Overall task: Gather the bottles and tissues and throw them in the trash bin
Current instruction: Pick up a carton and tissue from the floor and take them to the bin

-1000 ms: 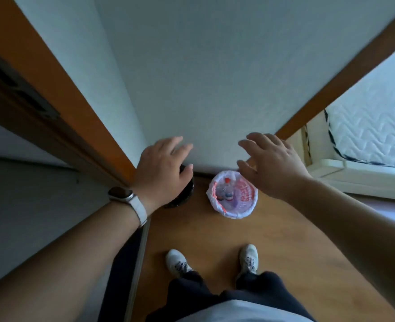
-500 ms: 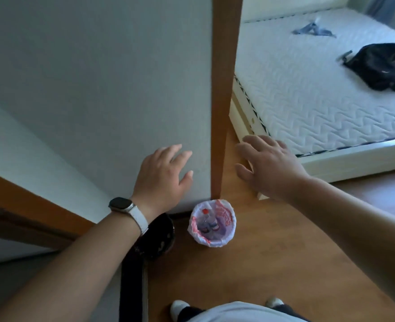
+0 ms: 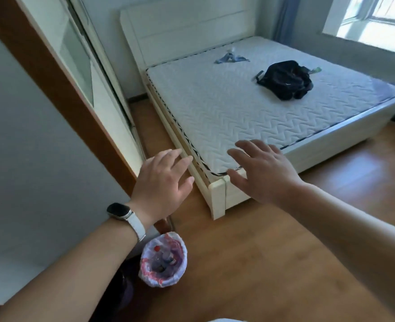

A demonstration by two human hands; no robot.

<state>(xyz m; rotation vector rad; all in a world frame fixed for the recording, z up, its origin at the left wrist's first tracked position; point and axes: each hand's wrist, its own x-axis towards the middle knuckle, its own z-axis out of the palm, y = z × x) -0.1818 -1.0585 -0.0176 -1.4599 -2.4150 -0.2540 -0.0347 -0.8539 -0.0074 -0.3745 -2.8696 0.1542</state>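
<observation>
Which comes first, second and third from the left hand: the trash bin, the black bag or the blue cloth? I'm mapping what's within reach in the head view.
From the left hand:
1. trash bin, on the floor just below the wrist.
2. black bag, on the mattress, to the right.
3. blue cloth, near the headboard.

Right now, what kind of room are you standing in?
Most likely a bedroom. There is a big bed with a bare quilted mattress, a black bag lying on it, and a window with a curtain beside it. A small lined trash bin stands on the wooden floor.
</observation>
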